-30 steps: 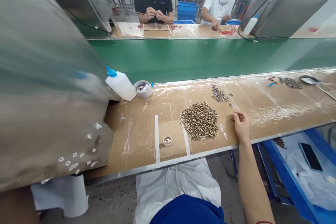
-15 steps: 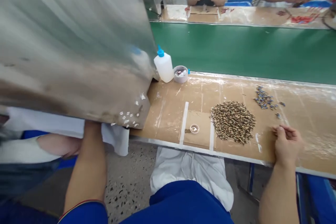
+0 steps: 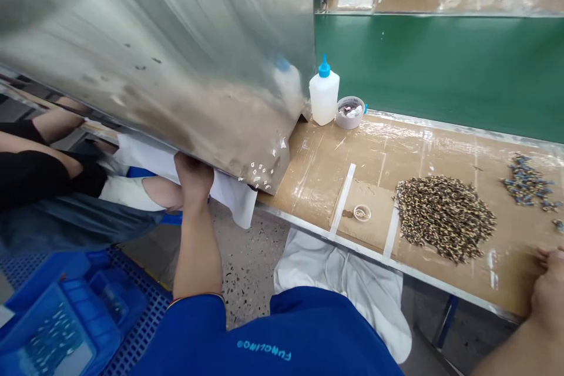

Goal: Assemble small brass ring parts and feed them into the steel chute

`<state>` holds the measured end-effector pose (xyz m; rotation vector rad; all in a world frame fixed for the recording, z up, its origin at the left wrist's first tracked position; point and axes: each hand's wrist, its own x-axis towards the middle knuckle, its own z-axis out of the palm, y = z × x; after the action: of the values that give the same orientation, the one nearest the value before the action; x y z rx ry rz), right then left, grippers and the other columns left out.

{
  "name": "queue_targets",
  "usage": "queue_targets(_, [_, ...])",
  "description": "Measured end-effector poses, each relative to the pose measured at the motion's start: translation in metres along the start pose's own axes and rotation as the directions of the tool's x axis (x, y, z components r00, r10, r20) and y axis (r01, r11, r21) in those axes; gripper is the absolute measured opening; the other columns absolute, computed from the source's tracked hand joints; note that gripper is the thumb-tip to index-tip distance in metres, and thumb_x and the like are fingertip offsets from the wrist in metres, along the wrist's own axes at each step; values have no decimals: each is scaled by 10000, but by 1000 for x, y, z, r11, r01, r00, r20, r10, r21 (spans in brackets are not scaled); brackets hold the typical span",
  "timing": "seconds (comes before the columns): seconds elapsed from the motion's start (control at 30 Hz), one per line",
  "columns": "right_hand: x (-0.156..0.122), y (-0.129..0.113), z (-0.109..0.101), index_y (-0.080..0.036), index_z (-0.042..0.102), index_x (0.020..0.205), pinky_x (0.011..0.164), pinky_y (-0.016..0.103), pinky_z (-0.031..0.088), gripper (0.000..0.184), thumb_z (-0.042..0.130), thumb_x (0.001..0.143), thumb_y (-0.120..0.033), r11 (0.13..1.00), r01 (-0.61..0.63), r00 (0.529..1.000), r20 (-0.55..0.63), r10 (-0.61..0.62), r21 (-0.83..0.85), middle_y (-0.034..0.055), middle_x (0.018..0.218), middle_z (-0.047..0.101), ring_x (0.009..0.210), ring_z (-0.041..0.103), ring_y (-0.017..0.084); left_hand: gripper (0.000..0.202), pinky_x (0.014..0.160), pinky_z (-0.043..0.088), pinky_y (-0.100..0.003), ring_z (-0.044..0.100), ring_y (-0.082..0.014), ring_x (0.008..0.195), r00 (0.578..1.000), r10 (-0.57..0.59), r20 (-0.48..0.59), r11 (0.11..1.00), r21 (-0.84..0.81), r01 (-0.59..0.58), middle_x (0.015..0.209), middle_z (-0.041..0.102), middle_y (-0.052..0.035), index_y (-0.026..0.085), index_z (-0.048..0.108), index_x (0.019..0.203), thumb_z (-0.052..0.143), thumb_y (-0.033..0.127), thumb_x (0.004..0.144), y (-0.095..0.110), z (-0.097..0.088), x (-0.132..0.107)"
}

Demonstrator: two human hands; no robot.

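My left hand (image 3: 194, 176) reaches under the lower edge of a large metal housing (image 3: 211, 88), beside a white sheet (image 3: 233, 197). Its fingers are hidden there. At the right border my right hand (image 3: 549, 291) rests on the brown-covered bench (image 3: 304, 188), partly cut off by the frame. Its visible fingers are curled in, and whatever they hold, if anything, is out of sight. Just beyond it lie small blue-tipped pieces (image 3: 529, 182). A bigger heap of small dark and gold pieces (image 3: 445, 217) is to its left.
A bottle with a blue nozzle (image 3: 324, 94) and a tape roll (image 3: 351, 113) stand by the housing. A small round dish (image 3: 362, 212) sits between white strips. Behind runs a green belt (image 3: 440, 64). Blue bins (image 3: 66, 317) and another person's arm (image 3: 163, 192) are at left.
The view has swung left, so the bench things appear further right and blue bins have come into sight. My left hand now shows below the housing edge. My right hand is partly out of frame.
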<state>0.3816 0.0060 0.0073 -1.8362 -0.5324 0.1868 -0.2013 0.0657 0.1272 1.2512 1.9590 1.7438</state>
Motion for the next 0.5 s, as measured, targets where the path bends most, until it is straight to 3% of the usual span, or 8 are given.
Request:
queue_targets(0.07, [2, 3, 1, -332, 498, 536, 872, 673, 471, 343, 714, 344, -516, 1000, -17, 1000, -11, 17, 18, 65, 609, 567, 571, 563, 272, 218, 445, 421, -182, 503, -88, 476, 994, -104, 11, 989, -102, 105, 489, 577, 28, 100, 598, 722, 801, 155, 783, -12, -14, -10])
queue_targets(0.13, [3, 5, 2, -348, 499, 524, 868, 680, 457, 326, 707, 343, -521, 1000, -18, 999, -27, 19, 24, 63, 599, 549, 576, 560, 282, 366, 371, 363, -177, 447, -72, 398, 981, -177, 77, 949, -251, 191, 443, 533, 42, 135, 566, 673, 884, 312, 710, -20, -29, -28])
queue_targets(0.23, [1, 5, 3, -362, 494, 527, 829, 679, 448, 331, 702, 351, -550, 999, 13, 999, -43, -12, 30, 66, 585, 538, 604, 590, 314, 538, 318, 323, -167, 405, -59, 358, 956, -186, 227, 889, -375, 262, 440, 519, 49, 157, 578, 675, 937, 541, 561, -23, -44, -58])
queue_targets(0.3, [0, 5, 4, -363, 475, 527, 784, 665, 446, 360, 716, 363, -575, 999, 46, 998, -47, -45, 23, 76, 587, 548, 628, 617, 329, 533, 307, 307, -156, 391, -51, 344, 924, -180, 337, 866, -392, 312, 435, 512, 49, 162, 601, 680, 927, 567, 564, -20, -47, -75])
queue_targets(0.4, [-1, 5, 4, -359, 478, 535, 727, 637, 434, 377, 723, 429, -624, 995, 97, 994, -55, -97, -2, 93, 594, 551, 671, 652, 343, 447, 316, 341, -148, 456, -64, 350, 830, -146, 539, 836, -381, 395, 462, 552, 34, 161, 624, 679, 908, 504, 643, -14, -40, -91])
queue_targets(0.5, [1, 5, 5, -356, 485, 558, 680, 607, 428, 386, 727, 464, -642, 992, 123, 990, -76, -123, 3, 87, 587, 538, 659, 651, 327, 394, 332, 395, -151, 538, -87, 382, 671, -81, 737, 797, -356, 488, 513, 619, 6, 141, 642, 680, 897, 441, 685, -13, -22, -102])
